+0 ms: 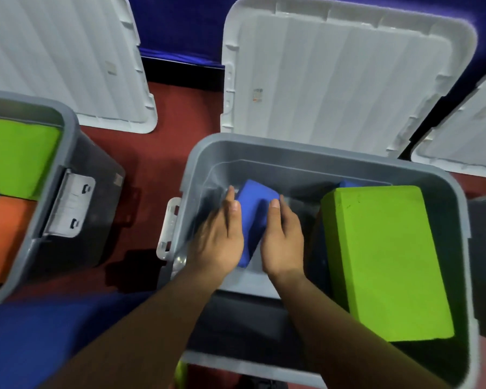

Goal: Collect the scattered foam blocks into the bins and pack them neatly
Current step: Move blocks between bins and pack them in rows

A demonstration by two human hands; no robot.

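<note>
Near the bin's [320, 153] left wall, left grip [222, 237] and right grip [282, 242] clasp the blue block [256, 203] by its long sides; its long axis points toward the far edge. Green block [387, 262] lies rightward.

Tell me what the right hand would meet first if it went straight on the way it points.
Most likely the far inner wall of the grey bin. The right hand, gripping the blue block together with the left hand, points forward into the bin; depth is unclear, so perhaps its floor.
</note>
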